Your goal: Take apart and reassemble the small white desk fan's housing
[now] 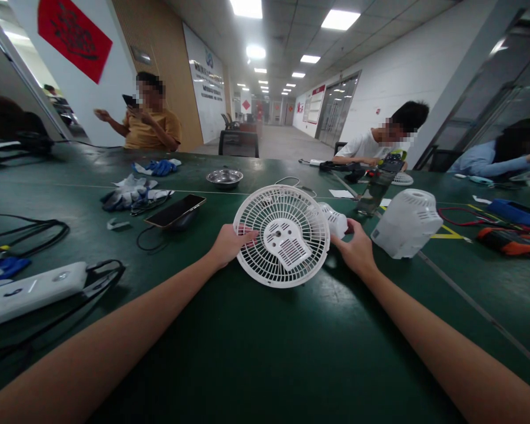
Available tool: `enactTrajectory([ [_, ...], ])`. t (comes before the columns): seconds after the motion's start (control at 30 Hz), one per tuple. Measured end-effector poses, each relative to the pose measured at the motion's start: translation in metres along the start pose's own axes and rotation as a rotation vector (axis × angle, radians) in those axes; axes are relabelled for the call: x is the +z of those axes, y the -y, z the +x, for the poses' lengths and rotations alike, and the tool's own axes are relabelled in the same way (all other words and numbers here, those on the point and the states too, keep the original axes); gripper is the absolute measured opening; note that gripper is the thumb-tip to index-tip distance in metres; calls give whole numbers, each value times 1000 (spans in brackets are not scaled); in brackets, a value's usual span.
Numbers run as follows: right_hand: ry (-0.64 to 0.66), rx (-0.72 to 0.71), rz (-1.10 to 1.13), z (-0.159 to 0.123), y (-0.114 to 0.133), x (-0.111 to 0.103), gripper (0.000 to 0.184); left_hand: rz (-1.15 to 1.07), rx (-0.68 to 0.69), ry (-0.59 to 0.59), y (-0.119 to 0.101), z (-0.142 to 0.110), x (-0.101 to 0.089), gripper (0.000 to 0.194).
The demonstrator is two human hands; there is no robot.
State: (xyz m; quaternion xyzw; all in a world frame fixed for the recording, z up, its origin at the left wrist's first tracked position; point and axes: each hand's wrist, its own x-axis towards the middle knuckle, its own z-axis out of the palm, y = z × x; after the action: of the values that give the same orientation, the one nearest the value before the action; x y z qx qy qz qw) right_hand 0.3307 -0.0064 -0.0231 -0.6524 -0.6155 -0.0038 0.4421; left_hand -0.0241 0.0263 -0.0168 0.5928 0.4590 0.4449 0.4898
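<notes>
A round white fan grille [287, 235] with a vented centre plate stands tilted up above the green table [265, 353]. My left hand [230, 244] grips its left rim, the thumb on the front and fingers behind the slats. Behind the grille's right side is a white plastic fan part [333, 219], partly hidden by it. My right hand [355, 246] is closed around that part's right end, close to the grille's rim. To the right of this hand, a white vented housing [408, 224] stands on the table.
On the left lie a phone [176, 211], gloves [128, 193], cables and a white power strip [35, 291]. A metal bowl [224, 178] sits farther back. Right of the housing are an orange meter [512, 240] and a clear bottle [377, 185]. Several people sit around the table.
</notes>
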Motion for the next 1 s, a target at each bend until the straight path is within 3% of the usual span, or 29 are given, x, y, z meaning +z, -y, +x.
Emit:
enactTrajectory([
  [0.13,88,63,-119,4,-2,11,87,4,6,-2,3,2,0,18],
  [0.3,196,-25,-317,6,-1,16,83,7,3,22,2,1,-2,19],
  [0.53,267,-96,-333,-1,7,10,86,8,-31,9,-2,-1,0,18],
  [0.6,272,-107,-328,-3,13,7,84,-7,-23,0,-2,-1,1,16],
  [0.7,180,-170,-309,-4,25,1,75,-36,-7,-10,-1,0,1,13],
  [0.77,108,-249,-244,-6,34,-2,64,-44,-6,-5,0,1,1,13],
  [0.83,138,-286,-98,-11,43,-5,52,-42,-15,2,2,2,0,14],
  [1.0,480,-105,388,-34,64,-5,29,-50,1,-7,6,6,0,15],
])
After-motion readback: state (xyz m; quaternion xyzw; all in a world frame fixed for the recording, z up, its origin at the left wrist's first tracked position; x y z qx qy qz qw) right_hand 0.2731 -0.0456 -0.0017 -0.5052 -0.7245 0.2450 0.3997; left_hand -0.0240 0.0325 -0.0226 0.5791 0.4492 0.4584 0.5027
